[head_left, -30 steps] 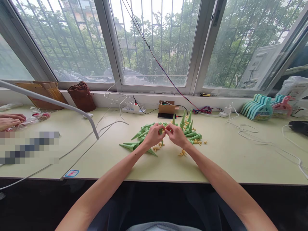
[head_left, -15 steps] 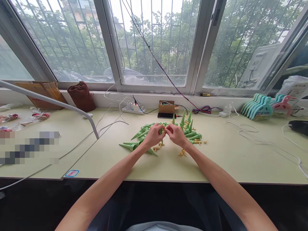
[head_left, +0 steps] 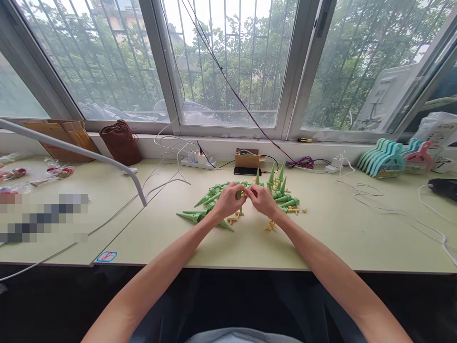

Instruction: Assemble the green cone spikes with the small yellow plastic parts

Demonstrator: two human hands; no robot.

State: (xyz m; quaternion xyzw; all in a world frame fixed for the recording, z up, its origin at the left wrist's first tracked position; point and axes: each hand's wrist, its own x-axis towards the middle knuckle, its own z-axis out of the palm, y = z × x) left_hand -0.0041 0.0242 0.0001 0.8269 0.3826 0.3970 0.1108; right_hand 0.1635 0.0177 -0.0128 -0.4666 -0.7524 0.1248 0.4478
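Mid-frame above the counter [head_left: 150, 238], our left hand [head_left: 227, 201]'s fingers pinch a green spike [head_left: 239, 195] while our right hand [head_left: 263, 200]'s seemingly pinch a yellow fitting [head_left: 244, 194] beside it, both probably light, stiff, smooth plastic, the spike best gripped by its wider end.

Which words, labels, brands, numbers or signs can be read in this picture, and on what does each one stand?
Nothing reads with certainty.
Blue-edged sticker on the table: one red mark, possibly "8".
Turquoise plastic items: labels too small to read.
White wrapped package: print too blurred.
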